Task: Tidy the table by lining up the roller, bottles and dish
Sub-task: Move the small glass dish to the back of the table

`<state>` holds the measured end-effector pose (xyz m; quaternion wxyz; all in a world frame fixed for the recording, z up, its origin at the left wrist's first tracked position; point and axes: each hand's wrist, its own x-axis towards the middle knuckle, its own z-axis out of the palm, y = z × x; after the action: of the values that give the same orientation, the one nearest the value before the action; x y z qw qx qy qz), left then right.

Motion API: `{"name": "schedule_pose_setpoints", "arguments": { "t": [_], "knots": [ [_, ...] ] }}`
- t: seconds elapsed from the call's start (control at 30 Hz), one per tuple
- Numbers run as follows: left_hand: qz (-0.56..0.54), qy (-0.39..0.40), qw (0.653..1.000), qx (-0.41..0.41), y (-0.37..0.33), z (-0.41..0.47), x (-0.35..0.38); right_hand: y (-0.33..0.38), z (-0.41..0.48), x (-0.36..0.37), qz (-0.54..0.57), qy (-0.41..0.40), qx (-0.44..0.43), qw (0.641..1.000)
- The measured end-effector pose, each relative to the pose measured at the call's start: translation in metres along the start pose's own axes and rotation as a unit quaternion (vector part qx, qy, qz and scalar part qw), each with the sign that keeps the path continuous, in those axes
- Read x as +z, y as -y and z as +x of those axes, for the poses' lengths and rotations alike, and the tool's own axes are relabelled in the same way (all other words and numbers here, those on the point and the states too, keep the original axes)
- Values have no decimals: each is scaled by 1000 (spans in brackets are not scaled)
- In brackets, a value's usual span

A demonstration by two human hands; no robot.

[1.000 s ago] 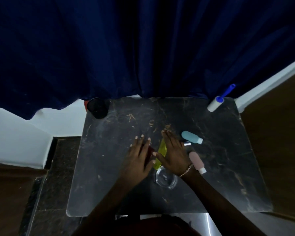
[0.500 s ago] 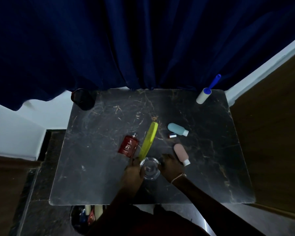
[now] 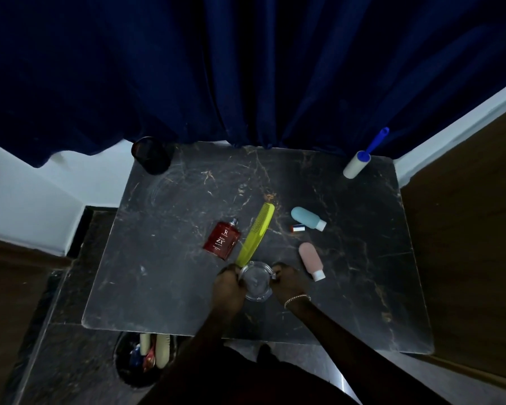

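Note:
A clear glass dish [image 3: 257,283] sits near the front middle of the dark marble table [image 3: 164,276]. My left hand [image 3: 228,285] grips its left rim and my right hand [image 3: 288,280] grips its right rim. A red perfume bottle [image 3: 222,239] lies flat just behind on the left, beside a yellow-green comb [image 3: 256,238]. A pink bottle [image 3: 311,261] lies to the right of my right hand, a teal bottle [image 3: 307,218] further back. The white lint roller [image 3: 360,162] with a blue handle lies at the back right corner.
A small red-white-blue tube [image 3: 297,228] lies beside the teal bottle. A dark cup [image 3: 151,155] stands at the back left corner. A dark blue curtain [image 3: 246,68] hangs behind the table. On the floor at the front left stands a bin [image 3: 145,361] holding several items.
Both hands drew back from the comb and red bottle toward me and closed on the glass dish's rim. The camera view shifted, so the table appears lower and nearer.

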<state>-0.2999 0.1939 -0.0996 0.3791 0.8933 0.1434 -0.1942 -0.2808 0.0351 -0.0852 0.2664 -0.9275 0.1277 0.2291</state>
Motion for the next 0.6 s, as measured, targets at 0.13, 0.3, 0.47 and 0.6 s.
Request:
{"name": "schedule_pose_setpoints", "arguments": {
  "t": [0.13, 0.3, 0.47, 0.6],
  "knots": [
    [-16, -20, 1000, -9, 4, -2, -13, 8, -2, -1, 20, 7, 3, 1000],
    [-34, -41, 998, -17, 8, 4, -43, 35, -1, -4, 59, -7, -23, 998],
    [-59, -80, 995, -23, 16, 18, -88, 79, 7, -1, 122, -25, -38, 992],
    [-60, -100, 993, -18, 28, 34, -129, 125, 18, 8, 141, -39, -56, 988]
  ]
}}
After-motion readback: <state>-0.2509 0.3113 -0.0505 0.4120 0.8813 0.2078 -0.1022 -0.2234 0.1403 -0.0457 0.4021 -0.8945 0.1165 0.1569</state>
